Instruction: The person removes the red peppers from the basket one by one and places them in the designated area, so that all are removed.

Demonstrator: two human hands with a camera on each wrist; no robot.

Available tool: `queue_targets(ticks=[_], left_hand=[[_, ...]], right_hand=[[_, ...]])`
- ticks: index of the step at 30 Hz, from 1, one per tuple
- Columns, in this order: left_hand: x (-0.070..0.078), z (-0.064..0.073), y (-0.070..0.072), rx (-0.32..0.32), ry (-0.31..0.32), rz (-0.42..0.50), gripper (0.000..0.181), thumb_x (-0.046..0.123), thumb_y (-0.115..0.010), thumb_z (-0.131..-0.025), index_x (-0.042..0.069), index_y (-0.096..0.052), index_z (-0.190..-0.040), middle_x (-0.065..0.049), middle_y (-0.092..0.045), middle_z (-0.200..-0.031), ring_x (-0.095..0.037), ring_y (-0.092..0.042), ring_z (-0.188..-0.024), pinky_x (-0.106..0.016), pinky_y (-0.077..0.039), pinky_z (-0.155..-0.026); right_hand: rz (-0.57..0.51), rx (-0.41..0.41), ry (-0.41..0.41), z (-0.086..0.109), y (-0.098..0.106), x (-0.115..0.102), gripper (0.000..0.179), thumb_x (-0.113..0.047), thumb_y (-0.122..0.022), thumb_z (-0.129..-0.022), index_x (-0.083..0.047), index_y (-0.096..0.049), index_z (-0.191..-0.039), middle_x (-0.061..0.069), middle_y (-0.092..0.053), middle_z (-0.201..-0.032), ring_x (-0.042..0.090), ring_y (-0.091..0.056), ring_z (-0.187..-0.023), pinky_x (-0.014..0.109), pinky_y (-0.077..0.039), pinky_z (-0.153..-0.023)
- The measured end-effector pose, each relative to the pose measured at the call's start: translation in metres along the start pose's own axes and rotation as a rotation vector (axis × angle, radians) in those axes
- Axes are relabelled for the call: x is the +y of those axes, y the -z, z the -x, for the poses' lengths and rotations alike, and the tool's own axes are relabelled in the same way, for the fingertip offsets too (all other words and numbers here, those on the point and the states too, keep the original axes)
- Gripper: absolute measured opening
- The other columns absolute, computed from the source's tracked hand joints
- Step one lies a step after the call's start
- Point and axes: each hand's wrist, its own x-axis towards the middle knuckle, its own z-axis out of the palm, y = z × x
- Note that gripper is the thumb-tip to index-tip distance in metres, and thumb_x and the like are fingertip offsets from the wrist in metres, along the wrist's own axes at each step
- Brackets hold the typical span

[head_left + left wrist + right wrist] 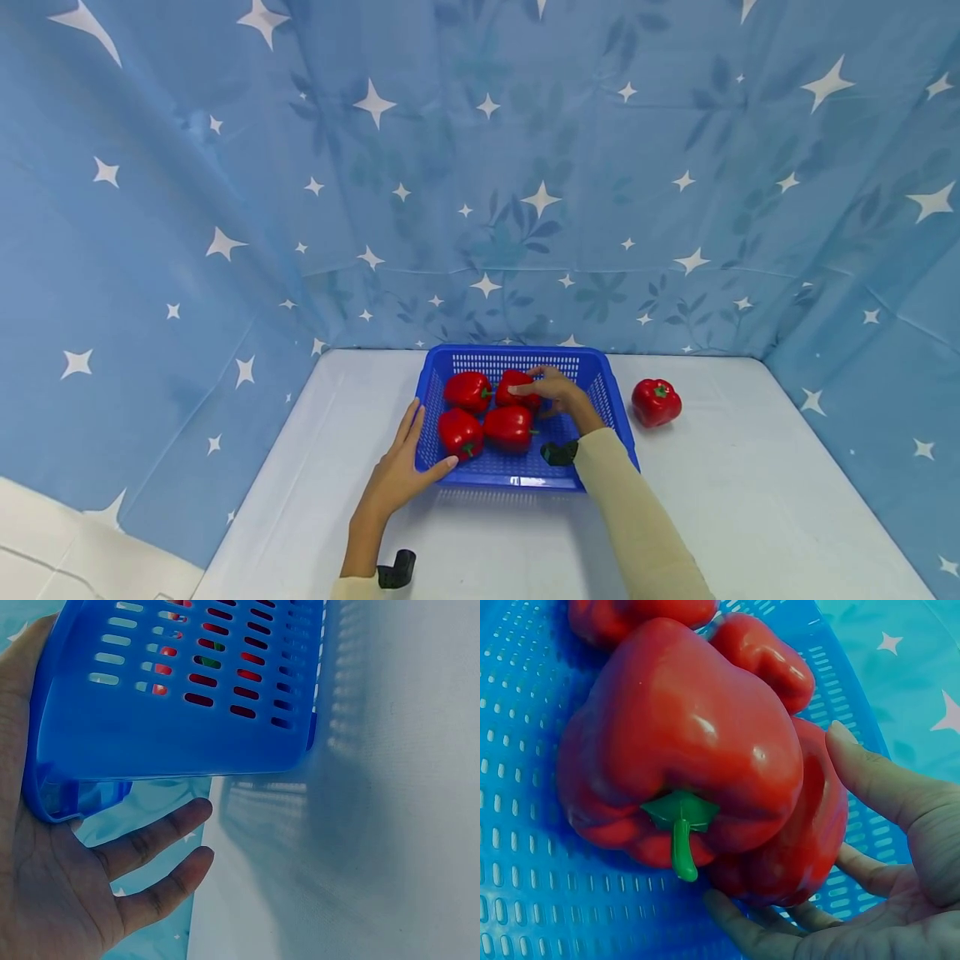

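Observation:
Four-cornered and slatted, a blue plastic basket (480, 477) holds several red bell peppers. At its back middle, my right hand (557, 390) grips one red bell pepper (510, 382), thumb on one side and fingers round the other, as the right wrist view shows. In front of that lies another bell pepper (682, 742) with a green stem. Two more, a back-left pepper (467, 391) and a front-left pepper (460, 433), sit to the left. My left hand (401, 475) rests at the basket's front left corner, fingers extended and thumb along the rim.
A lone red bell pepper (656, 403) stands on the white table (720, 483) to the right of the basket. Blue curtains (480, 167) with white stars hang behind the table and along both sides.

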Motion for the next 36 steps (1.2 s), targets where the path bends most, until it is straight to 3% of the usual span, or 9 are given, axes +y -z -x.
queue_targets(ticks=[7, 16, 27, 36], left_hand=[[0.001, 0.000, 0.000, -0.005, 0.004, -0.003, 0.107, 0.073, -0.062, -0.077, 0.023, -0.013, -0.158, 0.009, -0.001, -0.166, -0.042, -0.030, -0.145, -0.070, -0.039, -0.101], [0.002, 0.000, 0.001, -0.001, 0.006, -0.005, 0.106, 0.070, -0.064, -0.078, 0.024, -0.013, -0.158, 0.010, -0.001, -0.166, -0.042, -0.031, -0.145, -0.070, -0.039, -0.101], [0.003, 0.001, -0.001, 0.002, 0.013, 0.007, 0.105, 0.067, -0.066, -0.078, 0.024, -0.013, -0.158, 0.006, -0.004, -0.167, -0.041, -0.028, -0.146, -0.068, -0.041, -0.100], [0.001, 0.001, 0.000, 0.002, 0.005, 0.011, 0.107, 0.072, -0.063, -0.076, 0.024, -0.013, -0.158, 0.012, 0.000, -0.166, -0.041, -0.028, -0.146, -0.069, -0.040, -0.101]], right_hand=[[-0.022, -0.012, -0.026, 0.000, -0.002, -0.003, 0.073, -0.023, -0.078, -0.082, 0.001, -0.037, -0.138, 0.027, -0.040, -0.142, 0.047, -0.039, -0.134, 0.064, -0.050, -0.092], [0.014, 0.001, -0.021, 0.000, -0.007, -0.001, 0.081, -0.026, -0.078, -0.082, 0.004, -0.032, -0.140, 0.028, -0.040, -0.142, 0.048, -0.042, -0.132, 0.064, -0.048, -0.095], [0.077, 0.010, -0.036, 0.001, -0.013, 0.000, 0.080, -0.029, -0.078, -0.082, 0.006, -0.035, -0.139, 0.027, -0.046, -0.136, 0.046, -0.047, -0.127, 0.060, -0.048, -0.098], [0.067, 0.009, -0.033, 0.001, -0.012, -0.001, 0.083, -0.028, -0.078, -0.083, 0.007, -0.032, -0.142, 0.028, -0.045, -0.139, 0.046, -0.046, -0.128, 0.060, -0.049, -0.098]])
